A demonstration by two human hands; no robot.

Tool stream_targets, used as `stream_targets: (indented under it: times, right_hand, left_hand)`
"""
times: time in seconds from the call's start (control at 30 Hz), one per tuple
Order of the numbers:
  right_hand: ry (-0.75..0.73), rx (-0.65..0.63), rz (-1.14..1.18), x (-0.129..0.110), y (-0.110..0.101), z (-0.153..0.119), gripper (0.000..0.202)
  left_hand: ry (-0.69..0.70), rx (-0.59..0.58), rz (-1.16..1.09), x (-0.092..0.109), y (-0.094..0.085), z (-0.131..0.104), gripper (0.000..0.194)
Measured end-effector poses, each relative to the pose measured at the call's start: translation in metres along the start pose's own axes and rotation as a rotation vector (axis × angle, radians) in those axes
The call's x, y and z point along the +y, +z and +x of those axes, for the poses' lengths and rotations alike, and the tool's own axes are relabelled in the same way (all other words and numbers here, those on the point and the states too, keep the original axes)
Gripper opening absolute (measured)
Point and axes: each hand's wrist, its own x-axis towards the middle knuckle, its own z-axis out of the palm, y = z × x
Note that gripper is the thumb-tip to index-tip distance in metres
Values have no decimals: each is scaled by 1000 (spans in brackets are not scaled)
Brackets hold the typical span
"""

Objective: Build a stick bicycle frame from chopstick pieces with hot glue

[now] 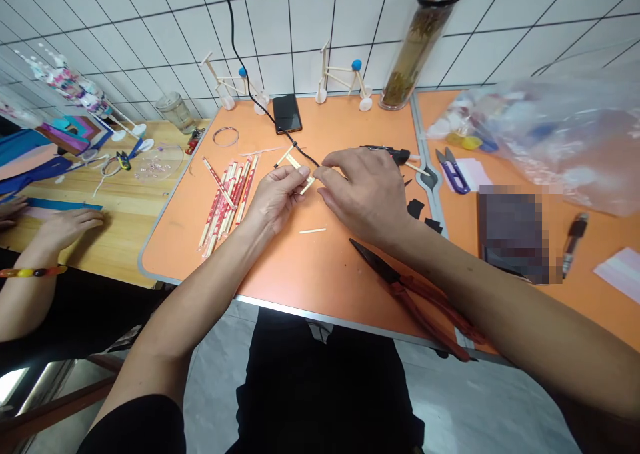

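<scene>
My left hand (280,197) pinches a small frame of pale wooden sticks (294,161), raised above the orange table (280,261). Close against its right side is my right hand (363,191), fingers bent together near the frame's end; whatever lies between those fingertips is too small to make out. One loose short stick (313,231) lies below the hands. Left of my left hand are several chopsticks in red and white wrappers (225,201). Red-handled pliers (405,291) rest under my right forearm. A black glue gun (387,153) is partly hidden behind my right hand.
Two stick models with blue balls (243,72) stand by the wall, near a phone (287,113) and a tall glass bottle (415,47). Scissors (453,171), a blurred dark object (513,234) and a plastic bag (560,134) lie right. Another person's hands (67,227) are left.
</scene>
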Motion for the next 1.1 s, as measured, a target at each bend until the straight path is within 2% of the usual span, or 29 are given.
stream_targets:
  times: [0.2, 0.4, 0.5, 0.73, 0.8, 0.9, 1.0, 1.1]
  right_hand:
    - [-74, 23, -111, 1, 5, 1, 31]
    - [-21, -12, -52, 3, 8, 1, 33]
    - [56, -19, 31, 5, 8, 0, 24]
    - [396, -66, 429, 4, 8, 7, 14]
    - [446, -78, 498, 4, 8, 9, 14]
    - [510, -129, 623, 6, 7, 11, 12]
    - [537, -161, 695, 11, 4, 11, 14]
    - [420, -171, 615, 19, 4, 7, 17]
  left_hand:
    - [-11, -51, 2, -6, 4, -2, 41]
    - [-30, -56, 10, -6, 4, -3, 44]
    - [-31, -48, -11, -4, 6, -4, 37]
    - [13, -37, -3, -2, 11, -8, 11]
    - [33, -50, 25, -3, 11, -8, 10]
    - [39, -38, 102, -3, 10, -8, 20]
    - [18, 15, 192, 1, 6, -7, 29]
    - [-30, 49, 255, 9, 1, -5, 28]
